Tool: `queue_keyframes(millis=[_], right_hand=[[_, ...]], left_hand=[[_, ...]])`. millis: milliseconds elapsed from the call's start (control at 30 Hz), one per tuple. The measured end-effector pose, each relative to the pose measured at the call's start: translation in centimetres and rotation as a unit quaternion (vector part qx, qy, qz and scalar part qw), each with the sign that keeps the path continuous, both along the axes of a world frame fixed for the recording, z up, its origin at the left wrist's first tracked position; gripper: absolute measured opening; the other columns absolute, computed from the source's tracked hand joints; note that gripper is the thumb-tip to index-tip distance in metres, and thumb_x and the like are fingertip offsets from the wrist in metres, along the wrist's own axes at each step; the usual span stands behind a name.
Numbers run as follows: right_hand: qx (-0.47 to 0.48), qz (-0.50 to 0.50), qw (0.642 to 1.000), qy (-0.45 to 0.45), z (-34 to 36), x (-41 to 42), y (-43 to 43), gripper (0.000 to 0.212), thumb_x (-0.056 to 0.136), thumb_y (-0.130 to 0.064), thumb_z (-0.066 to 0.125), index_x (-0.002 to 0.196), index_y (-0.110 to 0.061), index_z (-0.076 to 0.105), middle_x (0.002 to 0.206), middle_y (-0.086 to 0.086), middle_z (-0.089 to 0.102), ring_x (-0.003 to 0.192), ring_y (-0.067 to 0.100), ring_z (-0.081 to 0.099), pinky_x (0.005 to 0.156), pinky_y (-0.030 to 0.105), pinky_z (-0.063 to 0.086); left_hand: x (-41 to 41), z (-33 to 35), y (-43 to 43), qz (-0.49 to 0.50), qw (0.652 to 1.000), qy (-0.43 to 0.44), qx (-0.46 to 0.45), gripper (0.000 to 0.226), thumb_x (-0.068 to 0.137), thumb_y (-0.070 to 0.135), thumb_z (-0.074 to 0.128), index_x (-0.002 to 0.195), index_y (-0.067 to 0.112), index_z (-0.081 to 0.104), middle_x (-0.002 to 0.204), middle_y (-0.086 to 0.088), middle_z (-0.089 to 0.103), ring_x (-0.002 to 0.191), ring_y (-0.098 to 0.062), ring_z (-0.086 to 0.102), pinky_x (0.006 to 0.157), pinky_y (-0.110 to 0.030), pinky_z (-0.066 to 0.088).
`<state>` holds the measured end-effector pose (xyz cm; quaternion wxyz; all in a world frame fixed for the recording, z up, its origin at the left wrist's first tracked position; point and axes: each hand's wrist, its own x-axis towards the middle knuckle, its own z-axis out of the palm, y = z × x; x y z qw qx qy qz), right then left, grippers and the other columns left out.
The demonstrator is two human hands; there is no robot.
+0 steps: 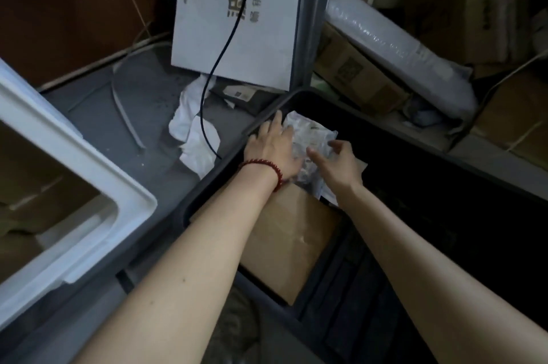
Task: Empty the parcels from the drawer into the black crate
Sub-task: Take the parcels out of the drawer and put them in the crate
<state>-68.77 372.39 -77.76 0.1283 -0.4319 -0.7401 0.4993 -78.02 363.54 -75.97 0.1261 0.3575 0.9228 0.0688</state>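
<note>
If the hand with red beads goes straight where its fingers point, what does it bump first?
Probably the black crate wall at its far corner, just beyond the fingertips of the left hand, though depth is unclear.

A large white board (237, 22) printed with dark characters is leaning upright at the top centre. A thin black cable (202, 108) is hanging down across its face and trailing onto the grey floor (142, 126). Crumpled white paper (195, 138) is lying on the floor beneath the cable, and a pale curved strip (126, 119) is lying to its left. A small dark box (240, 95) (its label too blurred to read) is sitting at the board's foot. At upper right, a roll of bubble wrap (394, 46) is resting tilted across stacked cardboard boxes (355, 73). A dim brown panel (74, 7) is filling the upper left corner.
</note>
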Motion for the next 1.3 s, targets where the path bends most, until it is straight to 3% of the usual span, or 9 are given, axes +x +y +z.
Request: queue_keyframes(millis=[67,200,400,567,767,933,1067,1300], right_hand=[[0.003,0.036,0.999,-0.022,0.4,0.6,-0.3,0.060,0.091,-0.036,0.064,0.140,-0.011,0.038,0.143,0.011,0.045,0.131,0.027,0.044,0.108,0.040,0.038],[0.069,0.079,0.994,-0.036,2.5,2.2,-1.7,0.062,0.089,-0.035,0.066,0.139,-0.010,0.041,0.144,0.011,0.044,0.132,0.023,0.043,0.107,0.033,0.037],[0.205,0.196,0.959,0.011,6.9,3.9,-8.1,0.054,0.088,-0.042,0.066,0.132,-0.014,0.048,0.136,0.006,0.047,0.127,0.019,0.041,0.092,0.019,0.030],[0.270,0.312,0.910,0.045,9.2,5.5,-15.9,0.052,0.086,-0.043,0.066,0.127,-0.015,0.053,0.127,0.010,0.053,0.118,0.030,0.049,0.094,0.037,0.043],[0.260,0.418,0.867,0.071,10.4,6.3,-24.1,0.050,0.086,-0.046,0.066,0.124,-0.017,0.055,0.125,0.008,0.055,0.117,0.029,0.051,0.092,0.041,0.047],[0.244,0.476,0.841,0.078,11.7,4.6,-30.0,0.061,0.087,-0.051,0.063,0.132,-0.012,0.049,0.131,0.010,0.050,0.121,0.028,0.049,0.096,0.039,0.045],[0.223,0.521,0.816,0.111,12.0,3.4,-34.9,0.057,0.087,-0.048,0.064,0.132,-0.016,0.049,0.132,0.006,0.049,0.124,0.023,0.046,0.095,0.033,0.042],[0.177,0.524,0.826,0.114,10.9,1.0,-38.7,0.062,0.085,-0.046,0.066,0.136,-0.015,0.047,0.136,0.006,0.047,0.123,0.022,0.048,0.098,0.031,0.041]], left_hand=[[0.9,0.3,-0.5,-0.013,0.999,0.051,-0.001,0.066,0.091,0.049,0.049,0.148,0.023,0.029,0.159,-0.003,0.014,0.144,-0.025,0.012,0.111,-0.046,0.020],[2.7,2.4,-3.7,-0.009,0.989,0.142,0.046,0.056,0.090,0.052,0.045,0.138,0.023,0.045,0.142,0.000,0.043,0.129,-0.024,0.035,0.100,-0.045,0.027],[6.2,6.5,-12.6,0.077,0.984,0.146,0.073,0.049,0.089,0.051,0.047,0.132,0.027,0.049,0.129,0.001,0.054,0.121,-0.023,0.045,0.093,-0.041,0.034],[11.7,7.8,-22.3,0.137,0.982,0.121,0.049,0.043,0.085,0.046,0.053,0.125,0.030,0.051,0.122,0.005,0.059,0.115,-0.023,0.051,0.090,-0.037,0.036],[14.9,9.1,-34.2,0.267,0.958,0.101,-0.009,0.046,0.088,0.048,0.052,0.131,0.031,0.045,0.126,0.006,0.057,0.117,-0.021,0.052,0.094,-0.038,0.039],[15.1,11.6,-41.3,0.386,0.916,0.106,0.020,0.047,0.088,0.049,0.053,0.131,0.031,0.045,0.130,0.003,0.055,0.118,-0.026,0.052,0.095,-0.041,0.044],[14.9,11.2,-44.5,0.449,0.887,0.109,0.028,0.051,0.089,0.050,0.052,0.134,0.028,0.043,0.134,-0.001,0.051,0.118,-0.028,0.051,0.095,-0.044,0.044],[13.5,9.3,-46.4,0.522,0.842,0.103,0.087,0.067,0.087,0.051,0.056,0.143,0.021,0.033,0.142,-0.007,0.044,0.127,-0.029,0.044,0.097,-0.044,0.044]])
